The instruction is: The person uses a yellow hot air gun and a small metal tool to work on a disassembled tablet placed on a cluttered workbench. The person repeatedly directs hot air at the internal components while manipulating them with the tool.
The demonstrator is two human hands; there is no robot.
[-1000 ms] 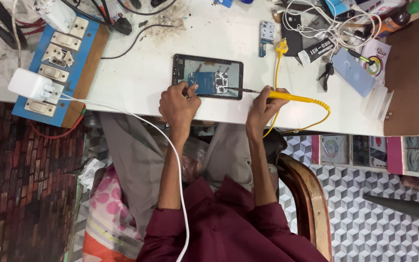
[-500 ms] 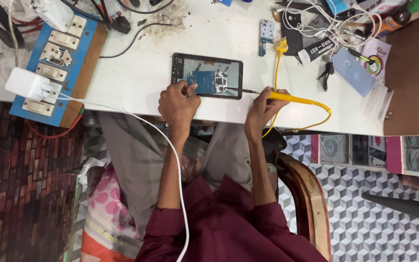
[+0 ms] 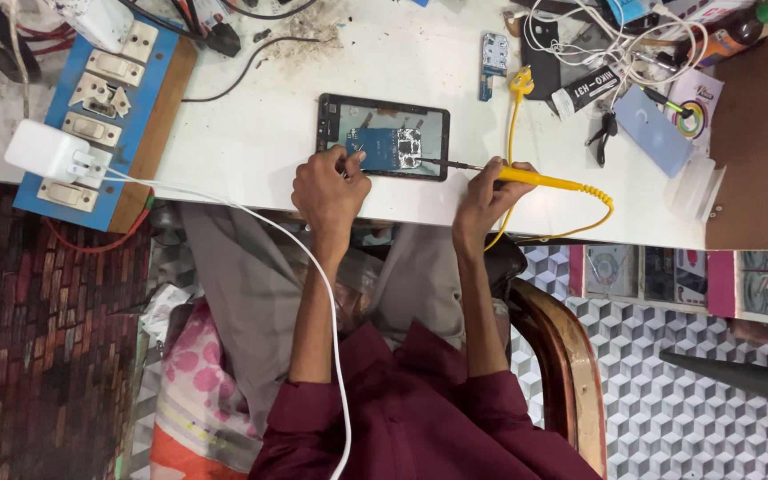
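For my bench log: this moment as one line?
left hand steadies opened tablet | right hand holds yellow soldering iron | tip at circuit board

opened tablet point(image 3: 383, 136) flat on table; yellow soldering iron point(image 3: 540, 179) tip touching it.

The soldering iron point(image 3: 540, 180) has a glossy yellow plastic handle and dark metal tip. The desk point(image 3: 251, 133) looks smooth, white, probably laminate; the tablet's point(image 3: 382, 136) frame is glossy black.
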